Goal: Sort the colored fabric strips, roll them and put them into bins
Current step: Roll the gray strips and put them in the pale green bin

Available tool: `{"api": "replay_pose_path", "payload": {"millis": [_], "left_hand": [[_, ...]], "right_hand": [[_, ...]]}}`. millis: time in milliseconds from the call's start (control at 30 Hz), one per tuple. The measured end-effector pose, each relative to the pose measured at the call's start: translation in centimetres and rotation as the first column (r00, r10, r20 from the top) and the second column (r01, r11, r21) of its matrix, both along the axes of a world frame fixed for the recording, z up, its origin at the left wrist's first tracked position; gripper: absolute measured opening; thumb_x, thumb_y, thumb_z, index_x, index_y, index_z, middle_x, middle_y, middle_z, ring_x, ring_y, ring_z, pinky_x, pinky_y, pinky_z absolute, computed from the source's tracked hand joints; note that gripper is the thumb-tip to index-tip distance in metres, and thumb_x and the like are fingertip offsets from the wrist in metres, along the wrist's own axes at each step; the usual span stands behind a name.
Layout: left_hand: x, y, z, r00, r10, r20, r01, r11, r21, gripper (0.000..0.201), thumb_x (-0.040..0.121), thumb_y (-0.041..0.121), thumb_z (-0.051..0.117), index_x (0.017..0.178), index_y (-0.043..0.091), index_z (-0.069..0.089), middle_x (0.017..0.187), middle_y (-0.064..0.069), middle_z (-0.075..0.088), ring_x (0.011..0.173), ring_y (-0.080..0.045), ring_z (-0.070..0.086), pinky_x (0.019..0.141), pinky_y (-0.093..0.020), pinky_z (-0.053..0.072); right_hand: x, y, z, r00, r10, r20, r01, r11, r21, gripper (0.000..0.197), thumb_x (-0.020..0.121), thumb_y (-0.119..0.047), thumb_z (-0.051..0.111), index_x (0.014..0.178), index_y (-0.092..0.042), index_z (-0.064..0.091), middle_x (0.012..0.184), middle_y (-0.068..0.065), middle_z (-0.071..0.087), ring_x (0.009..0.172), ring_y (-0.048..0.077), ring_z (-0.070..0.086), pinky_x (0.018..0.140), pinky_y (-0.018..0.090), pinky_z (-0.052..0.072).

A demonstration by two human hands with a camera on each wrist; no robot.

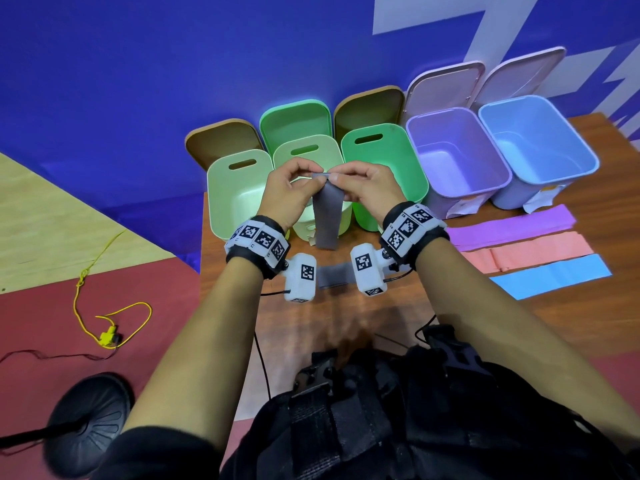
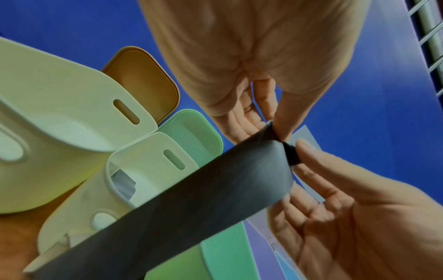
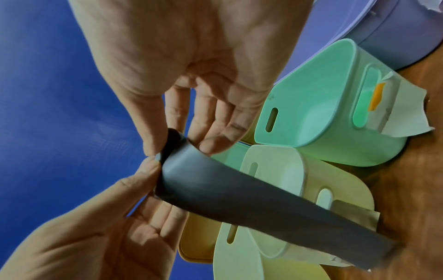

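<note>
Grey strip (image 1: 325,216), top edge barely curled, hangs before the middle bin (image 1: 306,157). Left hand (image 1: 287,192) pinches its left corner; right hand (image 1: 367,188) pinches the right. Risk: uneven fingering skews the roll, or the loose start slips and unwinds.

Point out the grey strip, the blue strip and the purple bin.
grey strip (image 1: 326,216): head view, middle of its hanging part.
blue strip (image 1: 550,276): head view, its middle, flat on the table.
purple bin (image 1: 420,124): head view, far left rim.
</note>
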State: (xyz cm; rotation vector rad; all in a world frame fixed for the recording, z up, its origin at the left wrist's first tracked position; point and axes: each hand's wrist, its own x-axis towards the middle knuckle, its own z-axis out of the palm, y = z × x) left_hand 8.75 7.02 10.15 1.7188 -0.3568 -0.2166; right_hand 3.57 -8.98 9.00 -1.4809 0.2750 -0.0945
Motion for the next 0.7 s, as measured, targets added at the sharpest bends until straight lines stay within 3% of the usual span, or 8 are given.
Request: {"api": "replay_pose_path", "payload": {"millis": [200, 367, 500, 600, 700], "left_hand": [[0.45, 0.13, -0.1, 1.0, 0.002, -0.014, -0.002, 1.0, 0.0, 0.012, 0.086, 0.001, 0.068, 0.089, 0.013, 0.067, 0.091, -0.01, 0.068, 0.086, -0.017, 0.065, 0.079, -0.027, 0.052], [0.66, 0.18, -0.18, 0.999, 0.017, -0.028, -0.017, 1.0, 0.0, 0.013, 0.082, 0.003, 0.069, 0.09, 0.014, 0.068, 0.089, -0.009, 0.068, 0.087, -0.019, 0.065, 0.088, -0.04, 0.056], [0.4, 0.13, -0.2, 0.999, -0.002, -0.05, 0.003, 1.0, 0.029, 0.012, 0.083, 0.006, 0.067, 0.092, 0.014, 0.07, 0.085, -0.002, 0.067, 0.086, -0.016, 0.064, 0.086, -0.046, 0.057], [0.27, 0.15, -0.18, 1.0, -0.01, 0.008, 0.01, 0.999, 0.04, 0.011, 0.085, 0.001, 0.065, 0.093, 0.009, 0.068, 0.087, -0.004, 0.065, 0.086, -0.018, 0.062, 0.08, -0.044, 0.057], [0.35, 0.04, -0.13, 0.997, 0.012, 0.07, -0.016, 0.999, 0.049, 0.014, 0.084, -0.001, 0.065, 0.088, 0.012, 0.066, 0.088, -0.003, 0.065, 0.088, -0.014, 0.062, 0.08, -0.032, 0.054]], "right_hand": [[0.1, 0.02, -0.18, 1.0, 0.01, -0.004, -0.01, 1.0, 0.013, 0.011, 0.09, -0.01, 0.068, 0.097, -0.013, 0.076, 0.092, 0.008, 0.072, 0.085, 0.018, 0.063, 0.074, 0.03, 0.052], [0.21, 0.18, 0.1, 1.0, -0.022, 0.018, 0.023, 0.999, -0.029, 0.016, 0.089, -0.002, 0.067, 0.099, -0.011, 0.075, 0.091, 0.007, 0.072, 0.079, 0.012, 0.065, 0.069, 0.022, 0.052], [0.33, 0.12, -0.07, 0.999, -0.024, 0.044, 0.025, 0.999, -0.022, 0.021, 0.087, 0.002, 0.067, 0.097, -0.015, 0.076, 0.092, 0.008, 0.074, 0.083, 0.016, 0.068, 0.076, 0.027, 0.056], [0.32, 0.12, -0.06, 0.998, -0.03, 0.052, 0.031, 0.999, -0.012, 0.022, 0.086, 0.003, 0.068, 0.096, -0.015, 0.076, 0.091, 0.007, 0.074, 0.082, 0.016, 0.069, 0.077, 0.026, 0.057], [0.38, 0.15, -0.03, 0.998, -0.006, 0.057, 0.005, 1.0, 0.02, 0.021, 0.085, 0.004, 0.069, 0.098, -0.011, 0.075, 0.093, 0.014, 0.071, 0.084, 0.018, 0.067, 0.08, 0.029, 0.058]]}}
